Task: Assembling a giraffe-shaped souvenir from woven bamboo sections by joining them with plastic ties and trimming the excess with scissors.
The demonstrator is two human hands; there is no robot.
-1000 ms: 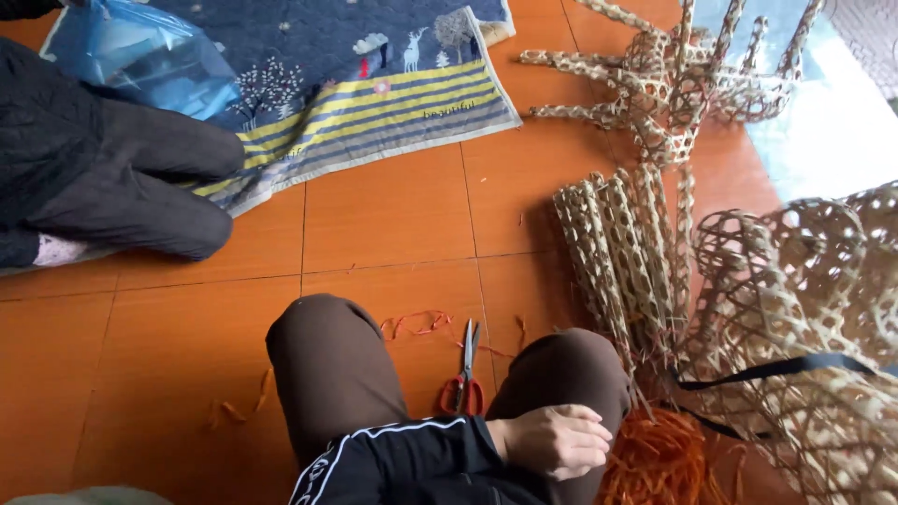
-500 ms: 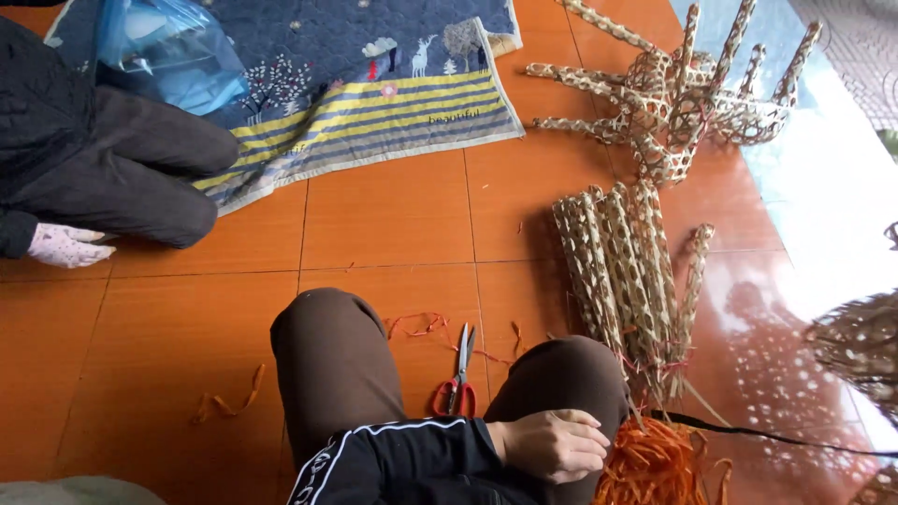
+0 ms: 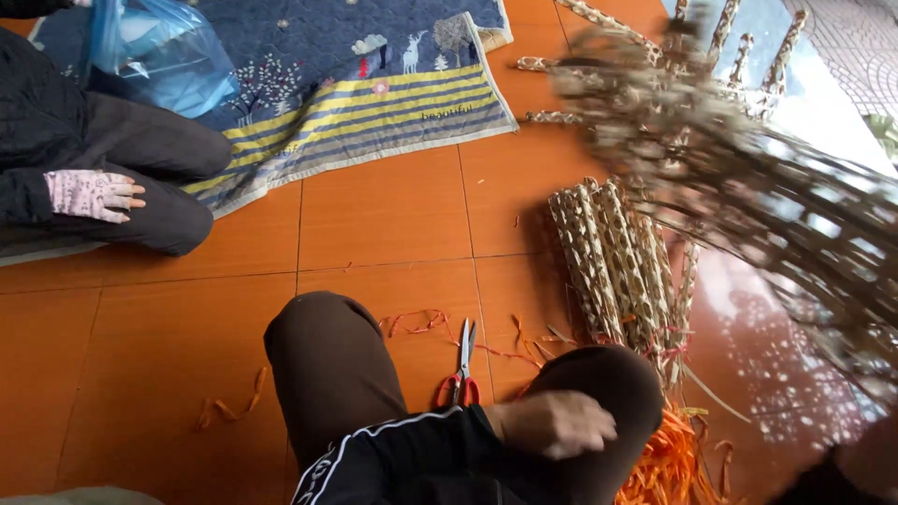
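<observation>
A large woven basket frame (image 3: pixel 748 187) sweeps blurred across the right side, above a bundle of woven strips (image 3: pixel 622 266) lying on the floor (image 3: pixel 374 215). The left hand (image 3: pixel 554 424) rests on the knee, fingers loosely curled and empty, beside orange strips (image 3: pixel 669 463) and red-handled scissors (image 3: pixel 462 365). The right hand is hidden, so its grip cannot be told.

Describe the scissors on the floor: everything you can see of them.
The scissors are a small pair with red loop handles and plain metal blades. They lie flat on the orange tile floor, closed, tips pointing away from the wearer, handles toward them. They sit in the gap between the wearer's two brown-trousered knees, with the handles close to the black sleeve. Thin orange strip scraps lie around them. No hand touches them; the left hand rests nearby on the knee.
</observation>
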